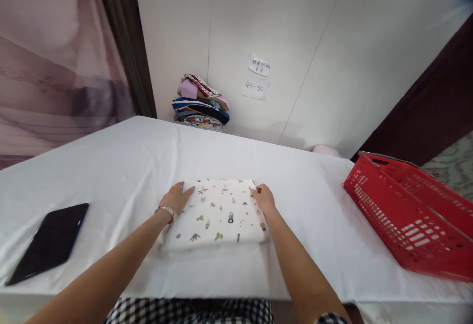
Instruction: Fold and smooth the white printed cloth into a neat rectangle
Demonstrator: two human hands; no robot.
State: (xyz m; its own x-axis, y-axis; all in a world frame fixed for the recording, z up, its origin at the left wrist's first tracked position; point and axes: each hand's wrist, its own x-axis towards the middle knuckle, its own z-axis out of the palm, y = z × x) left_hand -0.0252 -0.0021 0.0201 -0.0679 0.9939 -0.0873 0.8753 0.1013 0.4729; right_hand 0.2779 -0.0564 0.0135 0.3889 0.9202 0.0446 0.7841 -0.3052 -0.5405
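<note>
At the left of the white surface [111, 166], a dark tablet [50, 243] lies flat, its nearer end close to the front edge. To its right, your left hand [174, 200], with a bracelet [168, 210] at the wrist, clasps the folded cloth [218, 215] at its far left corner, thumb on top and fingers along the side; the fingertips beneath are hidden. Past the back edge of the surface stands a stack of folded fabrics [202, 105], well apart from both hands. The folded cloth, white with small printed plants, sits between your hands toward the middle of the front edge, its near side blurred. Your right hand [265, 199] clasps the opposite far corner, likewise pinched over the side. At the right end of the surface, a red basket [399, 215] stands tilted in view, apart from the cloth and partly cut off.

The step in hand appears to be squaring or steadying the folded bundle. The next move likely calls for an even hold on both sides, so that the layers stay aligned and the near edge does not slip open.
</note>
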